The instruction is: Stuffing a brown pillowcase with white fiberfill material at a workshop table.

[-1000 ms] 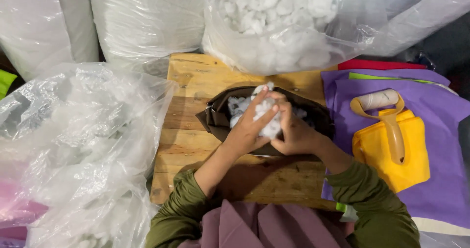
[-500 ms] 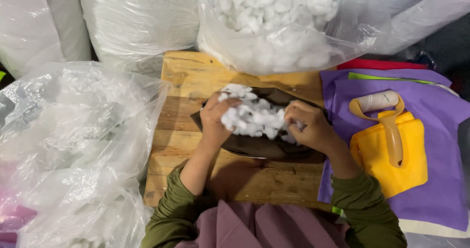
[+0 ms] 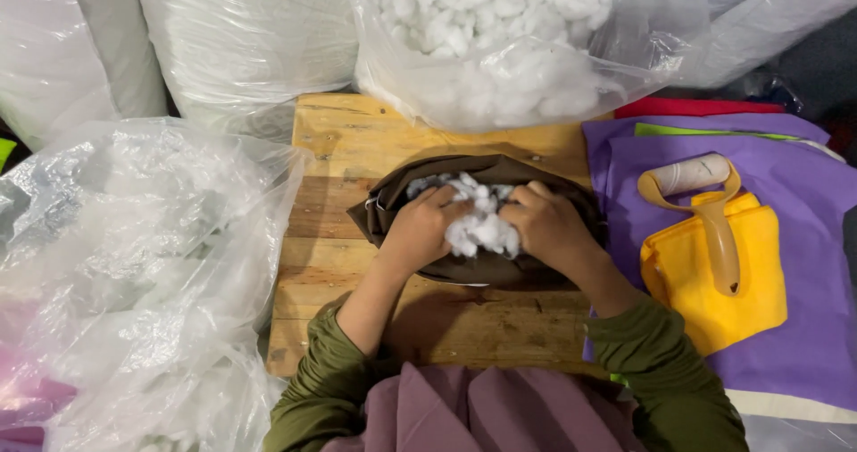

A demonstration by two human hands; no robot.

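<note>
Around the wooden plank worktop (image 3: 357,149) stand big clear plastic sacks: one open-mouthed sack of white fluffy stuffing (image 3: 500,50) at the far edge, within easy reach of both arms, and a crumpled, mostly empty one (image 3: 134,273) at the left. Right of the worktop lies a stack of purple felt sheets (image 3: 803,265), spread flat, carrying a yellow fabric piece (image 3: 723,282) and a yellow-handled lint roller (image 3: 705,211) laid across it, out of the way yet close by. At the worktop's middle sits a dark brown fabric casing (image 3: 482,224), its opening turned upward so it can take filling. Both hands press into that opening: the left hand (image 3: 418,231) and right hand (image 3: 546,229) each have a closed grip, fingers curled over a clump of white stuffing (image 3: 478,224) between them, pushing it down inside.
</note>
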